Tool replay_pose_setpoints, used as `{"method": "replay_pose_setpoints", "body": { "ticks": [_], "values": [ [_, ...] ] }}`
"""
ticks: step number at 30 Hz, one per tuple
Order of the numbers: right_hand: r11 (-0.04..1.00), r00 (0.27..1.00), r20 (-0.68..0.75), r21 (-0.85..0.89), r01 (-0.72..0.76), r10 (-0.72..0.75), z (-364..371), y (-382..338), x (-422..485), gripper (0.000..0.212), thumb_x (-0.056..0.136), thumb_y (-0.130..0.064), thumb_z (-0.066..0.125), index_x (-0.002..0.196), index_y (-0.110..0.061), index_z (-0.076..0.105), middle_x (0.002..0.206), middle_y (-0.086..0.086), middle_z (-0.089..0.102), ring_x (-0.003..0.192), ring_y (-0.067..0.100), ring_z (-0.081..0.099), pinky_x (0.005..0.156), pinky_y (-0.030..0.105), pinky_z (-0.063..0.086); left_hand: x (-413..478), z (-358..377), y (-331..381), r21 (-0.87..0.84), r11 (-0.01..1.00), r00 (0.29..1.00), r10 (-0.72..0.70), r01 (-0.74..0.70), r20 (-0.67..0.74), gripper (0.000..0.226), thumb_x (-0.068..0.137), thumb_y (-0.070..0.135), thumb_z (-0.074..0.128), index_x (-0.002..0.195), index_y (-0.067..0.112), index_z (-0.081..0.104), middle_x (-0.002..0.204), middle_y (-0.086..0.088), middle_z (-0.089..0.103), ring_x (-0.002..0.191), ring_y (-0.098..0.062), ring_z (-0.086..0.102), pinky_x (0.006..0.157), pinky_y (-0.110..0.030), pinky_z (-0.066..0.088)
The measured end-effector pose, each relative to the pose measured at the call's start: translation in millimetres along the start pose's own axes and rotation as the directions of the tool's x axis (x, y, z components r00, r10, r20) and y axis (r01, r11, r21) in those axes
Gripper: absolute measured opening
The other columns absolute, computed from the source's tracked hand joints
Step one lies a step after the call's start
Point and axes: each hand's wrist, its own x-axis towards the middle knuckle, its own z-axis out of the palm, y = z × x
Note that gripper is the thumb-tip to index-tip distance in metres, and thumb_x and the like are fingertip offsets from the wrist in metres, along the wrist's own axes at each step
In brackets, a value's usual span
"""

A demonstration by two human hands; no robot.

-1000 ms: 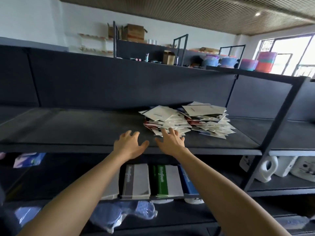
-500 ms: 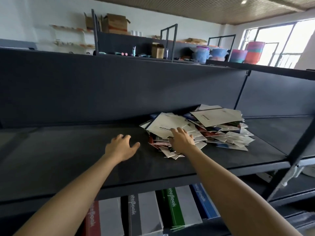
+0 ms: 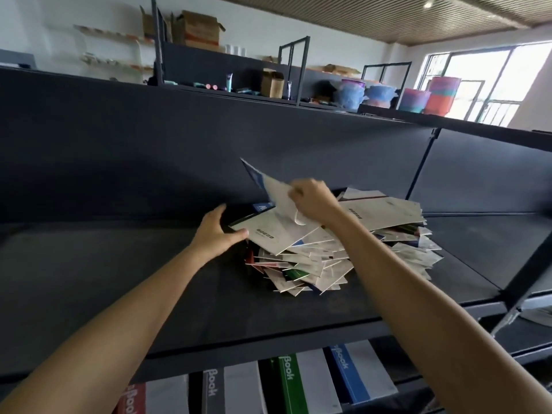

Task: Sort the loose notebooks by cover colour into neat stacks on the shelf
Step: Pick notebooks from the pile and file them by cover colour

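Picking one notebook off the heap: this looks like the opening of the sort, since no colour stack is visible on the shelf [image 3: 119, 279]. The right hand [image 3: 313, 201] is curled shut on the lifted notebook [image 3: 276, 195], pinching its near edge; the book stands tilted above the pile [image 3: 316, 264], pale face toward the camera and a blue strip showing at its upper far corner. The left hand [image 3: 216, 231] sits at the pile's left edge, fingers loosely curved and thumb tip touching the near corner of the top pale notebook [image 3: 274, 231]. I cannot tell whether it grips that book or only steadies it. The pile lies on the right half of the shelf, fanned and mostly face down, with red, green and blue edges poking out low down. Judgement: the next move calls for turning the lifted book enough to read its cover colour, then laying it flat on the bare dark surface to the left, square to the shelf's front edge, as the seed of one stack. Obstacles: the back panel [image 3: 179, 150] stands close behind the raised book, so there is little room to swing it, and the slanted post [image 3: 525, 273] bounds the right side. The loose heap may slide if pulled from below. Also noted: boxed notebooks [image 3: 291, 380] on the tier beneath, cardboard boxes [image 3: 200, 28] and coloured tubs [image 3: 439, 94] on the far shelving.
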Motion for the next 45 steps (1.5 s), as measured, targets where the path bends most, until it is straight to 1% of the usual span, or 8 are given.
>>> {"method": "replay_pose_setpoints", "body": {
  "ticks": [6,11,14,18,25,32,38,45],
  "values": [
    [0.862,0.995,-0.088,0.501,0.08,-0.041,-58.0,-12.0,16.5,0.017,0.097,-0.009,0.045,0.092,-0.012,0.061,0.076,-0.003,0.057,0.072,0.013,0.056,0.066,0.028,0.051,10.1,-39.6,16.7,-0.431,0.899,0.986,-0.006,0.078,0.166,0.086,0.077,0.02,0.075,0.147,0.017,0.027,0.147,0.003,0.038,0.133,-0.013,0.036,0.108,-0.039,0.029],
    [0.817,0.972,-0.162,0.575,-0.047,0.17,-5.9,-9.7,32.9,0.027,0.095,-0.012,0.048,0.118,-0.005,0.06,0.11,0.009,0.064,0.103,0.026,0.059,0.085,0.033,0.046,-5.6,-45.0,17.4,-0.518,0.834,0.969,-0.069,0.187,0.239,0.005,0.088,0.015,0.061,0.093,0.015,0.062,0.1,-0.004,0.067,0.086,-0.016,0.062,0.072,-0.029,0.048],
    [0.884,0.964,0.007,0.398,-0.247,0.267,41.1,-5.1,24.3,0.037,0.097,-0.027,0.042,0.126,-0.005,0.051,0.125,0.017,0.058,0.114,0.034,0.054,0.078,0.028,0.037,-10.1,-51.9,0.6,-0.426,0.897,0.993,-0.104,0.121,0.062,0.006,0.094,0.014,0.055,0.096,0.014,0.061,0.093,0.001,0.064,0.085,-0.014,0.059,0.071,-0.026,0.045],
    [0.961,0.863,0.503,-0.255,0.111,0.033,90.8,-5.2,0.3,0.072,0.09,-0.054,0.048,0.146,-0.015,0.028,0.143,0.023,0.036,0.129,0.04,0.036,0.103,0.041,0.036,-16.8,-74.0,-26.3,-0.425,0.884,0.97,-0.237,0.193,-0.053,0.017,0.094,0.015,0.055,0.112,0.013,0.055,0.096,-0.008,0.063,0.079,-0.021,0.059,0.069,-0.033,0.046],
    [0.883,0.836,0.548,-0.375,0.284,-0.036,70.4,-16.5,9.6,0.034,0.093,-0.016,0.048,0.124,-0.006,0.053,0.123,0.014,0.058,0.11,0.031,0.056,0.087,0.034,0.045,-26.4,-82.0,-43.7,-0.513,0.821,0.921,-0.365,0.251,-0.134,0.028,0.097,0.021,0.051,0.124,0.017,0.049,0.112,-0.007,0.055,0.101,-0.027,0.051,0.085,-0.041,0.04],
    [0.829,0.92,-0.306,0.557,-0.036,0.246,-14.3,-20.3,28.5,0.03,0.09,-0.002,0.05,0.115,-0.006,0.065,0.108,0.011,0.067,0.097,0.025,0.062,0.08,0.03,0.051,-22.5,-74.8,-29.1,-0.581,0.782,0.913,-0.377,0.223,-0.157,0.021,0.096,0.017,0.051,0.117,0.015,0.052,0.099,-0.01,0.06,0.08,-0.027,0.057,0.078,-0.041,0.044],
    [0.41,0.934,0.104,0.878,-0.247,0.341,-11.9,-3.0,34.2,0.032,0.089,0.005,0.055,0.121,0.001,0.059,0.104,0.015,0.061,0.088,0.027,0.059,0.081,0.043,0.052,-24.4,-56.5,-16.6,-0.519,0.824,0.945,-0.315,0.228,-0.085,0.017,0.098,0.019,0.048,0.114,0.015,0.053,0.092,-0.002,0.059,0.085,-0.02,0.057,0.072,-0.03,0.041],
    [0.813,0.952,0.185,0.496,-0.305,0.244,62.6,-6.8,24.9,0.028,0.084,-0.006,0.059,0.111,-0.007,0.069,0.089,0.007,0.064,0.078,0.019,0.058,0.066,0.027,0.046,-32.9,-40.5,-4.0,-0.51,0.798,0.947,-0.268,0.322,0.18,0.023,0.096,0.025,0.051,0.113,0.011,0.059,0.103,-0.009,0.067,0.092,-0.026,0.064,0.077,-0.036,0.05]
  ]
}}
